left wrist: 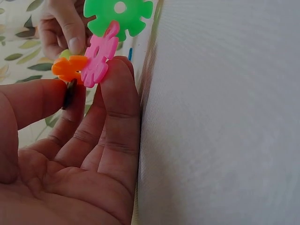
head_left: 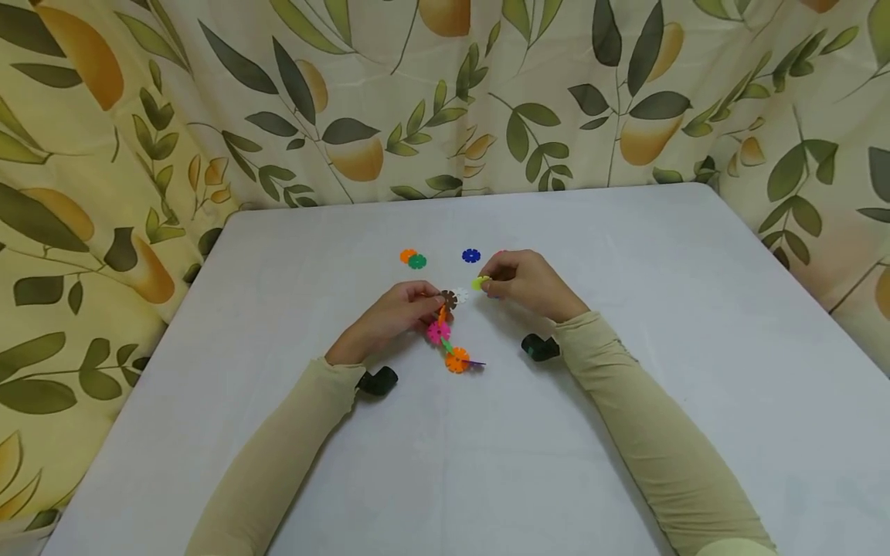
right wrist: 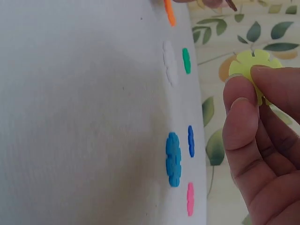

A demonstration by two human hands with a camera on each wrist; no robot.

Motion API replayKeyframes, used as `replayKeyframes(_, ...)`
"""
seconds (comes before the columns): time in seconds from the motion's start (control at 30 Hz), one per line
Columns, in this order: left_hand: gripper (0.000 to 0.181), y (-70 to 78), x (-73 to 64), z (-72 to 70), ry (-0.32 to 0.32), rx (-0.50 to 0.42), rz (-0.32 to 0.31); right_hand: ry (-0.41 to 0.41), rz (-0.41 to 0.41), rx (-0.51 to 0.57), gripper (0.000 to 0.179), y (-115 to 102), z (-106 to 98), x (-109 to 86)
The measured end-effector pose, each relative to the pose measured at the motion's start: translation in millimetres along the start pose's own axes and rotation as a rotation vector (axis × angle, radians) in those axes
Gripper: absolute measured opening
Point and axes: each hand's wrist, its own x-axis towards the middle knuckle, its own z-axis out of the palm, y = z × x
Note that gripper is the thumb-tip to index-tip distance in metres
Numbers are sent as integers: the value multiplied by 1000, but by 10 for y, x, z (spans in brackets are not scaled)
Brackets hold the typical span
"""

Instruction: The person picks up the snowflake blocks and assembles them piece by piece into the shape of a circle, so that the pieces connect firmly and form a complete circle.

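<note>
Beige sleeves (head_left: 271, 471): nearest the camera, running from the lower edge of the head view up to both wrists.
Chain of discs (head_left: 439, 333): over the middle of the tabletop (head_left: 445, 471), reaching from the left hand (head_left: 396, 313) toward the camera; whether its near end touches the surface I cannot tell.
Chain colours: brown disc (head_left: 450, 300) at the held end, then orange, pink, green, orange and purple, slotted together at their notched edges.
Left hand: thumb and finger pinched together on the brown disc, the rest of the chain hanging beside the fingers.
Yellow disc (head_left: 479, 283): held up off the tabletop, just right of the chain and apart from it.
Right hand (head_left: 531, 286): thumb and fingertip closed together on the yellow disc, the other fingers curled in.
White disc (head_left: 462, 295): flat on the tabletop, between the two hands.
Light blue disc (right wrist: 173, 159): lying flat, mostly hidden behind the right hand in the head view.
Farther discs: a loose orange disc (head_left: 405, 255) and loose green disc (head_left: 417, 262) overlapping, a dark blue disc (head_left: 470, 255) to their right, then a loose pink disc (right wrist: 190, 199).
Black wrist pieces (head_left: 378, 381): one at each cuff.
Curtain (head_left: 445, 166): cream, printed with leaves and orange fruit, behind the tabletop and along its sides.
</note>
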Motion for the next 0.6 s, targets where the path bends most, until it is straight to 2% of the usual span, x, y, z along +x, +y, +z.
replayKeyframes(0.13,21,-4,-4,0,-16,0,23,-14,-17,1,9,-42,38,-7)
replayKeyframes(0.6,21,-6,-4,14,-28,3,35,-54,-93,-7,9,-75,164,-2)
